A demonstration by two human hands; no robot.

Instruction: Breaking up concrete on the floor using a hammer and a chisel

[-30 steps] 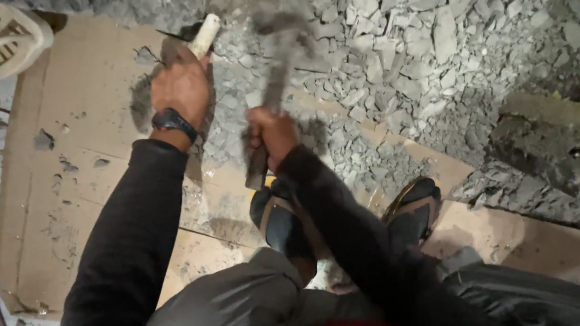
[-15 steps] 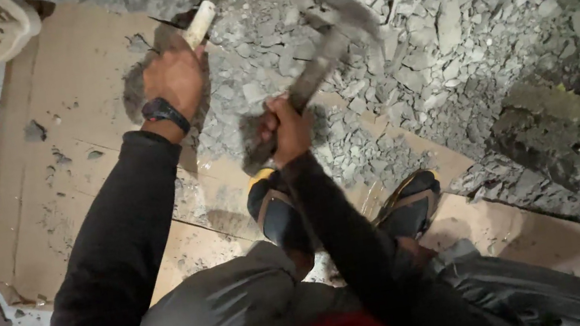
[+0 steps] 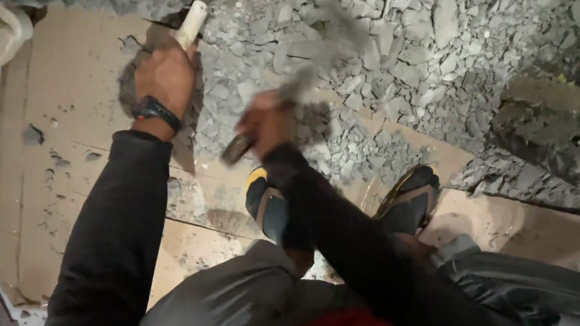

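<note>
A pale, cylindrical chisel-like tool (image 3: 190, 23) is gripped in the closed left hand (image 3: 166, 78), its long axis slanting up and away to the right, its working end hidden among the heap of broken grey stone fragments (image 3: 409, 38). The motion-blurred, dark-handled hammer (image 3: 295, 97) is clasped in the closed right hand (image 3: 264, 121), just right of and below the left hand, so the pale tool's top lies up and to the left of the hammer head. Flattened brown cardboard (image 3: 67, 104) is spread beneath both arms, with open room on the left, while rubble crowds the right and far side.
</note>
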